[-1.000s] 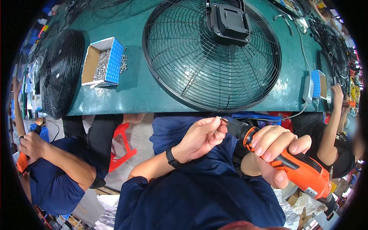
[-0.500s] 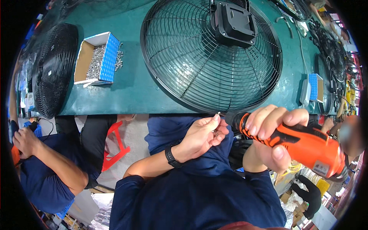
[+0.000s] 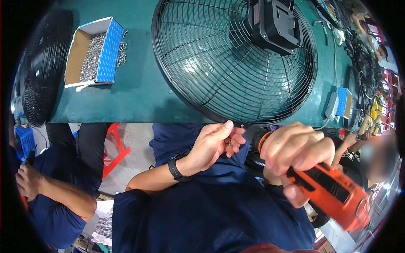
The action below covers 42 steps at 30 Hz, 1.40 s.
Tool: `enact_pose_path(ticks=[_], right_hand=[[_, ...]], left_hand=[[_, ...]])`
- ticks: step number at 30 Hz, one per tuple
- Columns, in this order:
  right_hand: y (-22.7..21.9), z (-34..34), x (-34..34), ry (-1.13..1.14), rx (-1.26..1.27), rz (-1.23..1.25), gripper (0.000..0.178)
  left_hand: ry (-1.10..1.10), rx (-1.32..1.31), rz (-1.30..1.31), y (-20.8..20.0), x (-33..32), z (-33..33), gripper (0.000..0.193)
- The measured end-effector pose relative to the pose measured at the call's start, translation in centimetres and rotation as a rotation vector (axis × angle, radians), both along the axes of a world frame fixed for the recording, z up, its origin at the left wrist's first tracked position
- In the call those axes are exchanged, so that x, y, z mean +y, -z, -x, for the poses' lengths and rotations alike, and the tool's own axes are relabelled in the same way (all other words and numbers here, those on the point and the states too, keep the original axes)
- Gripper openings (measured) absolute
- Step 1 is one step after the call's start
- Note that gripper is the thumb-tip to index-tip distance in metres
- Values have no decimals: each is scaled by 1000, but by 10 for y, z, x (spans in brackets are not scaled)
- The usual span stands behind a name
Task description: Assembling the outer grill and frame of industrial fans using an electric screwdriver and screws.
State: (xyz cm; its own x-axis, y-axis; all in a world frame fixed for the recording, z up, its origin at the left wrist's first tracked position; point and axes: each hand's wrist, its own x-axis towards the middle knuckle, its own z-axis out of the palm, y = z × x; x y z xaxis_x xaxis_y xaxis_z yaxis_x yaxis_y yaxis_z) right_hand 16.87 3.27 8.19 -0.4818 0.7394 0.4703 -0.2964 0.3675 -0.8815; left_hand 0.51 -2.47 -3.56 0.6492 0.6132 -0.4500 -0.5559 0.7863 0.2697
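A round black wire fan guard (image 3: pixel 228 76) lies on the green-topped table, with a black motor housing (image 3: pixel 276 25) at its centre. Below its near rim is my left hand (image 3: pixel 215 145), palm turned up and fingers curled around small shiny screws (image 3: pixel 230 142). The thumb and fingertips are close to the rim. My right hand (image 3: pixel 295 152) grips an orange and black power screwdriver (image 3: pixel 337 194). Its nose points left toward the rim, near my left fingers; the bit's tip cannot be made out.
At the left stands an open blue and white cardboard box (image 3: pixel 109 52) of screws, several spilled beside it. Another black guard (image 3: pixel 44 67) is at the far left. A smaller blue box (image 3: pixel 344 102) sits at the right. A co-worker's arm (image 3: pixel 63 194) is on my left.
The screwdriver's rear end has swung down toward me, and my right hand has turned over it. My left thumb has come away from the bit. The view has shifted slightly.
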Motion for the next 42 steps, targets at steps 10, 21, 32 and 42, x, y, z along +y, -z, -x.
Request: enact_pose_path(ticks=[10, 21, 32, 42], right_hand=[[7, 2, -13, 168, 169, -1, 45], [7, 14, -37, 363, 262, 22, 45], [1, -110, -33, 580, 248, 299, 44], [48, -201, 21, 761, 13, 744, 48]], left_hand=[[4, 11, -65, 6, -5, 0, 41], [-51, 202, -172, 9, -13, -5, 42], [-312, 413, -319, -15, -9, 64, 25], [-452, 849, -590, -22, 33, 85, 46]])
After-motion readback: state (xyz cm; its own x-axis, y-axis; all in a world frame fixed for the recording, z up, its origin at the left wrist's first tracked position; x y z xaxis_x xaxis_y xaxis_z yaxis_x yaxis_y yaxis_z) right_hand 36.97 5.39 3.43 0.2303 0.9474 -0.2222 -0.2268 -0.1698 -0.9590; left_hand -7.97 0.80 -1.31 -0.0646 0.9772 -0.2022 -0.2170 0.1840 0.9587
